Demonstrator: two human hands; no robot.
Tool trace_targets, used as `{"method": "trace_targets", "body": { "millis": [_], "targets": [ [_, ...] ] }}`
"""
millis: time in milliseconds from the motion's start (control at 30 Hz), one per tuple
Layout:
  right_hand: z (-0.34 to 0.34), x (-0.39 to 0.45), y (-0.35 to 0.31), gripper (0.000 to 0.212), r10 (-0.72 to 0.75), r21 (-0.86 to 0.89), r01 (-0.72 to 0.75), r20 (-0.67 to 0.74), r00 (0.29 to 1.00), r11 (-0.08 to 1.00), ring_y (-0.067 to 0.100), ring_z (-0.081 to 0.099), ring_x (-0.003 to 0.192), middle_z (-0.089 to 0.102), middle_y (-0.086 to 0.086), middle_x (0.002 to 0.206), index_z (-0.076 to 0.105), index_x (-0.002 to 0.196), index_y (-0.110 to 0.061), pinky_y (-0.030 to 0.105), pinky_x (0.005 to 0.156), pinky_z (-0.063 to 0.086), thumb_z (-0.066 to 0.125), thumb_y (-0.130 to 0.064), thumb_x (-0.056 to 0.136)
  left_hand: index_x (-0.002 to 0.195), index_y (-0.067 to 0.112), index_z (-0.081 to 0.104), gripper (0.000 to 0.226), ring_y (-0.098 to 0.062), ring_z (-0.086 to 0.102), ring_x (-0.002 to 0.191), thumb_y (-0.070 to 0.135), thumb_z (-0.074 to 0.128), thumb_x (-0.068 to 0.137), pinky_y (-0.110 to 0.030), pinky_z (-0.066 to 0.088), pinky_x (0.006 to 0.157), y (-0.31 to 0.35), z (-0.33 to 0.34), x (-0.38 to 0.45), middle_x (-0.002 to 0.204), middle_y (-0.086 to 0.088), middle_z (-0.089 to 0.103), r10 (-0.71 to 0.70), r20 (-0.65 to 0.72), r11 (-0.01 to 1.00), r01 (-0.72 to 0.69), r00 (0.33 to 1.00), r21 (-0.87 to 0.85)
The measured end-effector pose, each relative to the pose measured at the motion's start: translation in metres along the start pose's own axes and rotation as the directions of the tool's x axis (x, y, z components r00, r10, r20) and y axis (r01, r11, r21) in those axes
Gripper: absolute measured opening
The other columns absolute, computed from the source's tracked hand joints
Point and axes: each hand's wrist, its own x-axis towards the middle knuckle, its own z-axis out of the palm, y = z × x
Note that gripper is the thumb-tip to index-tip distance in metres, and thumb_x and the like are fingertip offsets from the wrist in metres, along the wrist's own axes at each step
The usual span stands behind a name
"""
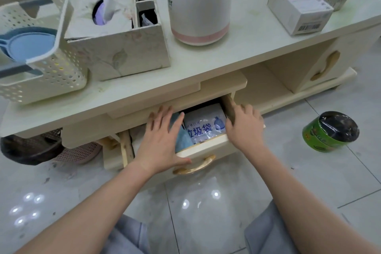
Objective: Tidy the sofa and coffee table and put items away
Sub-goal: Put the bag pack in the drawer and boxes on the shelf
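Observation:
A cream coffee table (237, 47) has its drawer (206, 146) pulled partly out, gold handle at the front. Inside lie a clear pack of garbage bags (204, 128) with blue print and a blue cloth (182, 140) beside it. My left hand (160, 142) rests flat on the drawer's left front corner, fingers spread over the cloth. My right hand (244, 128) lies on the drawer's right side wall, fingers curled over its edge. Neither hand holds a loose item.
On the tabletop stand a white perforated basket (49, 76) with blue lids, a floral tissue box (119, 33), a white thermos jug (199, 4) and two cartons (299, 8). A green tin (329, 132) sits on the tiled floor at the right. Dark and pink baskets (37, 148) sit under the table.

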Motion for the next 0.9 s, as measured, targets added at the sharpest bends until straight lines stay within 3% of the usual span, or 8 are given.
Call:
{"method": "trace_targets", "body": {
  "millis": [167, 267, 333, 467, 600, 733, 800, 900],
  "targets": [
    [-0.011, -0.004, 0.023, 0.078, 0.170, 0.269, -0.244, 0.271, 0.947, 0.932, 0.040, 0.028, 0.142, 0.023, 0.019, 0.158, 0.023, 0.154, -0.013, 0.048, 0.113, 0.031, 0.054, -0.049, 0.091, 0.157, 0.019, -0.011, 0.148, -0.033, 0.006, 0.152, 0.097, 0.052, 0.049, -0.050, 0.010, 0.122, -0.006, -0.001, 0.010, 0.165, -0.014, 0.005, -0.158, 0.023, 0.987, 0.159, 0.987, -0.029],
    [-0.018, 0.000, 0.029, 0.091, 0.064, 0.255, -0.171, 0.380, 0.923, 0.952, 0.037, 0.019, 0.149, 0.001, 0.013, 0.165, 0.006, 0.158, -0.019, 0.046, 0.117, 0.030, 0.061, -0.037, 0.088, 0.158, 0.018, 0.005, 0.140, -0.032, 0.025, 0.145, 0.094, 0.056, 0.052, -0.047, 0.027, 0.116, -0.006, -0.005, 0.016, 0.162, -0.011, 0.019, -0.190, -0.024, 0.982, 0.190, 0.982, -0.008],
    [-0.018, 0.008, 0.028, 0.098, -0.009, 0.133, -0.039, 0.341, 0.940, 0.990, 0.039, 0.011, 0.151, -0.005, 0.015, 0.166, -0.002, 0.158, -0.027, 0.047, 0.119, 0.026, 0.066, -0.036, 0.087, 0.156, 0.021, 0.015, 0.130, -0.032, 0.036, 0.136, 0.089, 0.060, 0.055, -0.047, 0.036, 0.109, -0.005, -0.009, 0.021, 0.156, -0.010, 0.029, -0.202, -0.045, 0.979, 0.203, 0.978, 0.014],
    [-0.009, 0.035, 0.015, 0.093, -0.226, -0.117, 0.245, 0.157, 0.961, 0.962, 0.044, 0.011, 0.150, 0.007, 0.019, 0.165, 0.007, 0.158, -0.027, 0.052, 0.120, 0.024, 0.067, -0.041, 0.087, 0.143, 0.021, 0.040, 0.094, -0.031, 0.047, 0.116, 0.073, 0.068, 0.069, -0.043, 0.043, 0.092, -0.003, -0.011, 0.029, 0.133, -0.010, 0.049, -0.225, -0.126, 0.968, 0.237, 0.966, 0.081],
    [-0.004, 0.058, 0.011, 0.076, -0.289, -0.242, 0.295, 0.063, 0.955, 0.924, 0.046, 0.035, 0.138, 0.037, 0.014, 0.155, 0.037, 0.148, -0.027, 0.052, 0.109, 0.036, 0.073, -0.033, 0.082, 0.109, 0.013, 0.060, 0.051, -0.035, 0.054, 0.091, 0.035, 0.084, 0.070, -0.040, 0.047, 0.073, 0.001, -0.004, 0.040, 0.100, -0.016, 0.057, -0.251, -0.137, 0.958, 0.267, 0.958, 0.109],
    [-0.003, 0.067, 0.002, 0.054, -0.306, -0.217, 0.297, -0.009, 0.952, 0.930, 0.037, 0.047, 0.124, 0.056, 0.010, 0.133, 0.054, 0.131, -0.023, 0.045, 0.093, 0.044, 0.075, -0.026, 0.081, 0.100, 0.005, 0.056, 0.051, -0.037, 0.053, 0.079, -0.006, 0.076, 0.054, -0.040, 0.045, 0.062, -0.010, 0.004, 0.045, 0.087, -0.022, 0.055, -0.126, -0.259, 0.966, 0.178, 0.958, 0.188],
    [-0.007, 0.069, 0.001, 0.052, -0.295, -0.148, 0.294, 0.013, 0.955, 0.944, 0.036, 0.044, 0.126, 0.052, 0.009, 0.137, 0.051, 0.133, -0.023, 0.044, 0.093, 0.044, 0.070, -0.026, 0.085, 0.101, 0.002, 0.050, 0.051, -0.038, 0.052, 0.077, -0.011, 0.067, 0.054, -0.042, 0.045, 0.063, -0.015, 0.004, 0.044, 0.086, -0.024, 0.054, -0.043, -0.283, 0.962, 0.116, 0.958, 0.246],
    [-0.027, 0.074, 0.006, 0.058, -0.359, -0.013, 0.366, 0.172, 0.917, 0.930, 0.032, 0.032, 0.142, 0.038, 0.006, 0.154, 0.042, 0.144, -0.027, 0.047, 0.106, 0.037, 0.062, -0.028, 0.089, 0.102, 0.003, 0.053, 0.046, -0.035, 0.052, 0.080, -0.008, 0.068, 0.061, -0.041, 0.042, 0.063, -0.007, -0.009, 0.045, 0.093, -0.021, 0.055, -0.059, -0.151, 0.929, 0.109, 0.987, 0.354]
  ]
}}
